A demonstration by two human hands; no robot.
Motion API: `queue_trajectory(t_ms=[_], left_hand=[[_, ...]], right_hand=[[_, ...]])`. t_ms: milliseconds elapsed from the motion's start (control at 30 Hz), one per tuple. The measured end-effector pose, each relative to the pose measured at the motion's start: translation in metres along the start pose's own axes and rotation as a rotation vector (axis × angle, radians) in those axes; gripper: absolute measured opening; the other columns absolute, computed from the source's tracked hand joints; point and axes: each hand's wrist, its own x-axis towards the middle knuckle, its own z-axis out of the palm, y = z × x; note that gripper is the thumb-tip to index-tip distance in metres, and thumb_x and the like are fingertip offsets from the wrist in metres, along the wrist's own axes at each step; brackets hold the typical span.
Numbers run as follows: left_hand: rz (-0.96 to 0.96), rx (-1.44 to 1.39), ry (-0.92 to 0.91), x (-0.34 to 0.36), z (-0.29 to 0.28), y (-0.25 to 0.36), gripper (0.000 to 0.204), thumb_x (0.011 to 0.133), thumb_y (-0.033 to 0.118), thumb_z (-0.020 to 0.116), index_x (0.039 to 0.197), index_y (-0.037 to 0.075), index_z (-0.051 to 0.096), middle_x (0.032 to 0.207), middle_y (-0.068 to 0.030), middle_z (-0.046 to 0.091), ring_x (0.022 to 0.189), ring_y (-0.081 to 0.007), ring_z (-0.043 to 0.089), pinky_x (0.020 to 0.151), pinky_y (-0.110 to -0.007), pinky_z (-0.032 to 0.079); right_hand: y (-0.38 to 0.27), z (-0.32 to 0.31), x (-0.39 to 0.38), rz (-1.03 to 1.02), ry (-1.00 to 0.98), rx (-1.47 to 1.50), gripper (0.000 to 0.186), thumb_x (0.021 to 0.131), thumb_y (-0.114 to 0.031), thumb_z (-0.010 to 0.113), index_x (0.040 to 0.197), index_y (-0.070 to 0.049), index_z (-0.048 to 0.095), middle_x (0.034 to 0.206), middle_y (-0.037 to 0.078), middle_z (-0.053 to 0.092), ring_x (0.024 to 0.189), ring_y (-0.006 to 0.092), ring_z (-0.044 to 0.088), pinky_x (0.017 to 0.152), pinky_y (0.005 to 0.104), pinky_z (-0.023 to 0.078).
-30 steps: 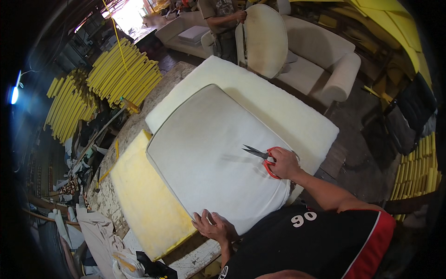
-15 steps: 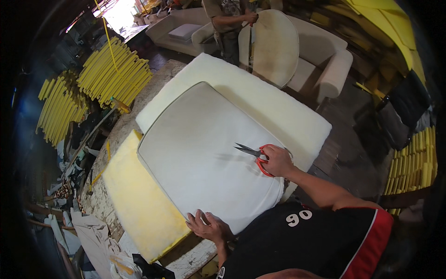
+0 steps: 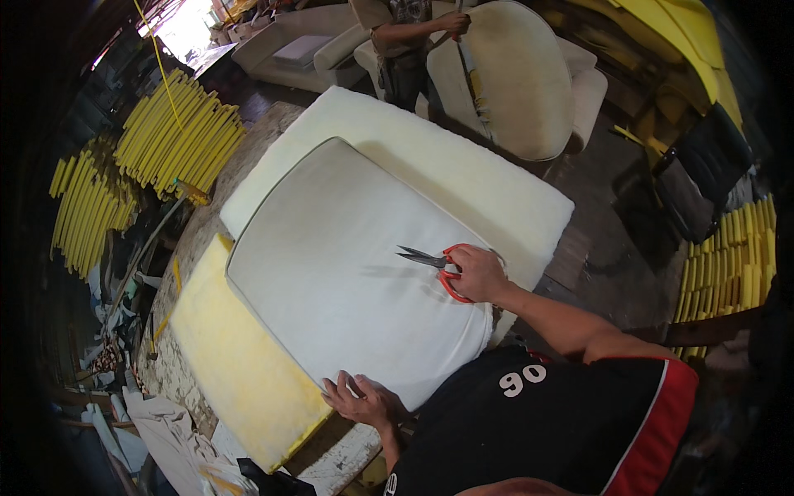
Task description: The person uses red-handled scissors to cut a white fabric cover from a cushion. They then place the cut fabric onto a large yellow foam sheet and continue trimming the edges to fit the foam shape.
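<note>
A pale grey-white seat cushion (image 3: 339,240) with a piped edge lies before me. My right hand (image 3: 480,275) grips red-handled scissors (image 3: 423,257) over the near right part of the cushion, blades pointing left and slightly parted. At the cushion's near left edge rests my left hand (image 3: 361,402), fingers spread, holding nothing. Beneath the cushion, a thick white batting sheet (image 3: 504,194) extends past its far and right sides. A yellow foam slab (image 3: 240,347) with a fuzzy top sticks out on the left.
A worn workbench (image 3: 263,136) carries the pile. Yellow foam strips (image 3: 178,128) are stacked at left, more strips (image 3: 728,269) at right. Beyond the bench, a person (image 3: 405,41) holds a large rounded beige panel (image 3: 521,83) near beige sofas (image 3: 306,50). A black chair (image 3: 703,174) stands at right.
The whole view has shifted slightly. The other person's rounded panel has turned and tipped to the right. Both my hands keep their places on and over the cushion, the scissors still in the right.
</note>
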Motion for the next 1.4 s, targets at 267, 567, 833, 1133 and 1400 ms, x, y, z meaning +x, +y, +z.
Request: queue_trajectory(t_ms=[267,567,833,1133,1400], left_hand=[[0.119,0.025,0.067,0.004,0.001,-0.001,0.033,0.089,0.021,0.062,0.115,-0.001,0.065,0.133,-0.0283,0.055,0.129,-0.0443,0.047,0.114,-0.057,0.027],[0.198,0.019,0.070,0.005,0.006,-0.014,0.033,0.090,0.021,0.062,0.116,0.000,0.065,0.130,-0.0258,0.058,0.129,-0.0437,0.048,0.112,-0.058,0.028],[0.213,0.032,0.057,0.006,0.005,-0.016,0.034,0.091,0.024,0.064,0.116,0.001,0.065,0.129,-0.0234,0.059,0.129,-0.0433,0.048,0.112,-0.059,0.029],[0.203,0.015,0.072,0.005,0.002,-0.009,0.033,0.092,0.023,0.064,0.116,0.000,0.065,0.130,-0.0243,0.058,0.129,-0.0433,0.048,0.112,-0.059,0.028],[0.193,0.021,0.069,0.005,0.002,-0.008,0.033,0.091,0.022,0.064,0.116,0.000,0.065,0.130,-0.0257,0.058,0.128,-0.0438,0.048,0.113,-0.058,0.028]], right_hand=[[0.000,-0.002,0.001,0.010,-0.019,0.022,0.032,0.078,-0.030,0.074,0.093,-0.004,0.065,0.095,0.013,0.068,0.092,0.0309,0.066,0.078,0.0398,0.054],[0.002,-0.001,0.000,-0.007,-0.019,0.024,0.032,0.080,-0.031,0.073,0.093,-0.004,0.065,0.096,0.013,0.068,0.093,0.0302,0.066,0.078,0.0397,0.054],[0.004,0.000,0.001,-0.027,-0.017,-0.009,0.033,0.080,-0.033,0.072,0.093,-0.003,0.064,0.094,0.014,0.068,0.091,0.0310,0.066,0.077,0.0406,0.054],[0.003,0.000,0.000,0.020,-0.037,-0.006,0.033,0.079,-0.033,0.072,0.093,-0.004,0.065,0.093,0.014,0.068,0.090,0.0311,0.067,0.077,0.0404,0.054],[0.003,0.000,0.001,-0.006,-0.024,-0.016,0.033,0.080,-0.034,0.072,0.093,-0.005,0.064,0.093,0.014,0.068,0.090,0.0307,0.066,0.078,0.0403,0.054]])
